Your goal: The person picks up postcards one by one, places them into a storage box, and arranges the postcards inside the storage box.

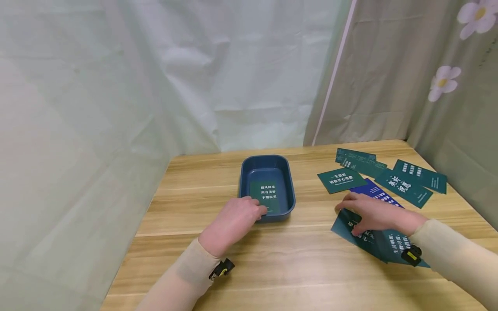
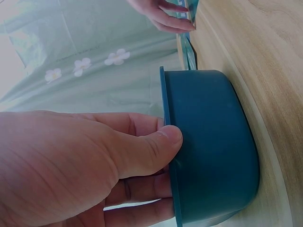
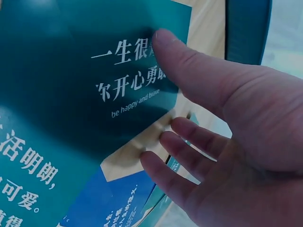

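Observation:
A dark blue rectangular plastic tray (image 1: 288, 183) stands on the table with a green card (image 1: 268, 196) with white writing lying inside it. My left hand (image 1: 238, 218) pinches the tray's near left rim; in the left wrist view the thumb is on the outer wall (image 2: 213, 146) and the fingers are behind the rim. To the right, my right hand (image 1: 371, 212) is over a green printed card (image 3: 128, 94). Its thumb lies over that card's end, and the other fingers are spread past one edge, apart from the thumb. Another green card (image 1: 397, 246) lies under the right wrist.
Several more cards lie at the table's right: a green card (image 1: 342, 180), a blue card (image 1: 375, 190), overlapping green cards (image 1: 404, 185) and narrow green cards (image 1: 362, 164) at the back. A pale curtain (image 1: 241, 86) hangs behind the wooden table (image 1: 303, 268).

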Motion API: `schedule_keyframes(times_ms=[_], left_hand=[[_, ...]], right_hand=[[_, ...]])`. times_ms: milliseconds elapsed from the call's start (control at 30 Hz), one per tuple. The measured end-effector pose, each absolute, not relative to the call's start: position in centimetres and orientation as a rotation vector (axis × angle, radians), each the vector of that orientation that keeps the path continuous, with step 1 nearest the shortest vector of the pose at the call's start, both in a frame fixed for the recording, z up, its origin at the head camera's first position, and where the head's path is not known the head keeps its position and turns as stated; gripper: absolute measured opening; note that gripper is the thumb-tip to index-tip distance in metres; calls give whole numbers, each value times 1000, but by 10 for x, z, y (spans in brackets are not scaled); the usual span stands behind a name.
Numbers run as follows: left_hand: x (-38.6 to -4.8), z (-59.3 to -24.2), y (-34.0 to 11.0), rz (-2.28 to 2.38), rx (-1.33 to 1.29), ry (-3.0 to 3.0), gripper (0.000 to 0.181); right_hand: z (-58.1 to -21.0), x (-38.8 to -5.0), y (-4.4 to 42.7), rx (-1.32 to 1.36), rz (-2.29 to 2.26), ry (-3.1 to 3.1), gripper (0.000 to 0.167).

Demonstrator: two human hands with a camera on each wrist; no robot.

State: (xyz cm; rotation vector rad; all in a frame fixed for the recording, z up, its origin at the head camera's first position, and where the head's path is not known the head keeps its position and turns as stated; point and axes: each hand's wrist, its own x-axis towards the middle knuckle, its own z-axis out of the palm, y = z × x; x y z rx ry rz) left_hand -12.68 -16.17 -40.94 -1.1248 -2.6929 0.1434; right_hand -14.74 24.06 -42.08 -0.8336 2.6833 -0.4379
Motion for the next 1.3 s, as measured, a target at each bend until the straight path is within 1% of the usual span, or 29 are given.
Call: schedule_keyframes(times_ms=[233,467,733,1000,1133,1300], left_hand=[[-127,-411,-162,130,-1121,-2684,22],[-127,-411,-161,123,-1132,-2708,19],[-127,-411,-161,116,-1119,-2716,17],[-127,-410,-162,104,-1120,-2702,14],[-128,-411,-162,100,-1120,-2682,12],[-128,-411,-163,108,-1121,-2687,12]], right_hand=[[-428,-151,237,-806,-424,2749,68],[-432,-155,231,-831,-433,2768,64],[-433,-169,219,-883,-433,2785,61],[-435,-180,207,-901,-440,2788,61],[-435,-182,204,-863,-441,2791,69],[-427,-176,201,-656,-415,2776,86]])
